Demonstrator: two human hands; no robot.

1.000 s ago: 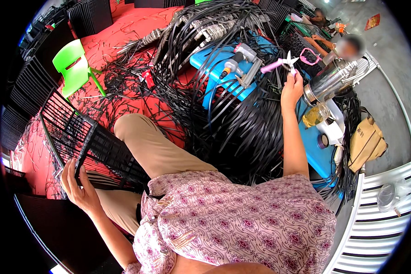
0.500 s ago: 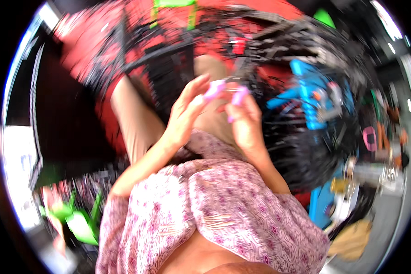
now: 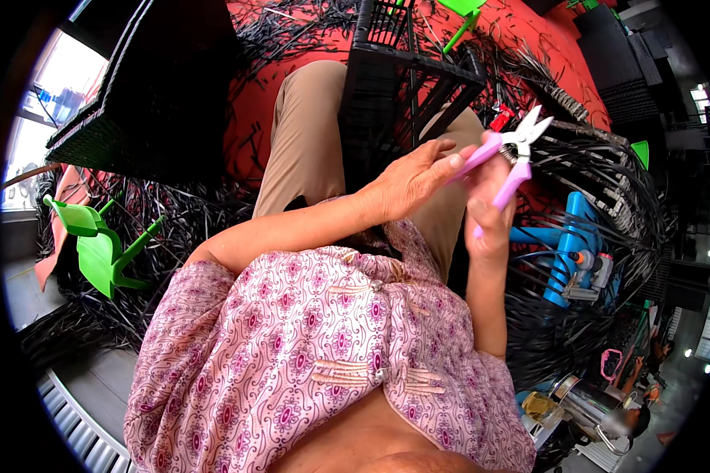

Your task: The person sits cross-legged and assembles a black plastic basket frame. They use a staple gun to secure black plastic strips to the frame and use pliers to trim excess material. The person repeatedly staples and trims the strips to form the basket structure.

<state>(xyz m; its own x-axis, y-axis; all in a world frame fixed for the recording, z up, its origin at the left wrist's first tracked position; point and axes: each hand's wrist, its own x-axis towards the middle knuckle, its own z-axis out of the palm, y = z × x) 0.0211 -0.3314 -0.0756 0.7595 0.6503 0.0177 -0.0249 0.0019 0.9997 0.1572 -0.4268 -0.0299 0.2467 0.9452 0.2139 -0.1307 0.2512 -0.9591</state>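
Observation:
Pruning shears [image 3: 517, 151] with lilac handles and silver blades are held up at the right, in front of my right knee. The blades are spread apart and point up and to the right. My right hand [image 3: 493, 193] is wrapped around the handles. Close beside it, my left hand [image 3: 418, 177] has its fingers stretched out, and its thumb tip meets the end of the left handle. A black woven frame [image 3: 414, 67], like an unfinished chair, stands between and over my knees.
Black strips [image 3: 205, 209] are heaped on both sides over a red floor covering [image 3: 248, 94]. A large black woven panel [image 3: 158, 87] rises at the left. Small green chairs [image 3: 99, 256] lie at the left. At the right are a blue tool [image 3: 568, 252] and a metal flask [image 3: 588, 402].
The view has swung, and the shears, blurred before, now show clearly. Both hands appear farther right, with the shears in my right hand and my left fingers straighter.

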